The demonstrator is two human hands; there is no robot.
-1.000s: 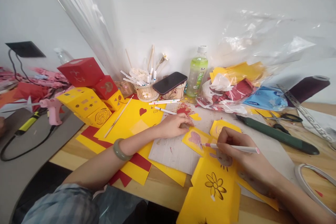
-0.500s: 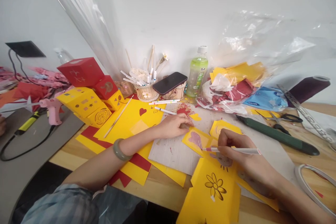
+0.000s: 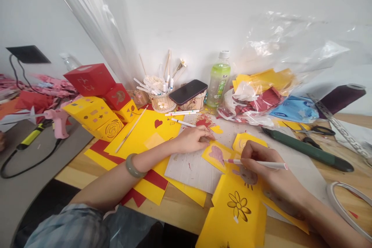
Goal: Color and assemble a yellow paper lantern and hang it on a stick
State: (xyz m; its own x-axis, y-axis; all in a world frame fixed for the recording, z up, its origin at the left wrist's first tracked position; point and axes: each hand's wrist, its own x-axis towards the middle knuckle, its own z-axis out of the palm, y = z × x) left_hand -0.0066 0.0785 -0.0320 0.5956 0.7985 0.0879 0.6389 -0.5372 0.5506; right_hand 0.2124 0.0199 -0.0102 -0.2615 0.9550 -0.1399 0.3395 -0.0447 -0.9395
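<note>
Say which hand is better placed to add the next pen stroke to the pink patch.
Probably the right hand: it holds a marker with its tip by the pink patch. The left hand holds no pen and lies near the yellow card's edge.

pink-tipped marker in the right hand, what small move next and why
Probably a short stroke along the pinkish shape: the right hand holds the pink-tipped marker with its tip at that shape's lower edge, and the left hand rests beside the yellow flap.

Forearms (image 3: 107,186): both are slanting inward
Left hand (image 3: 192,139): is resting palm-down, fingers bending
Right hand (image 3: 269,170): is pinching, fingers curling
</note>
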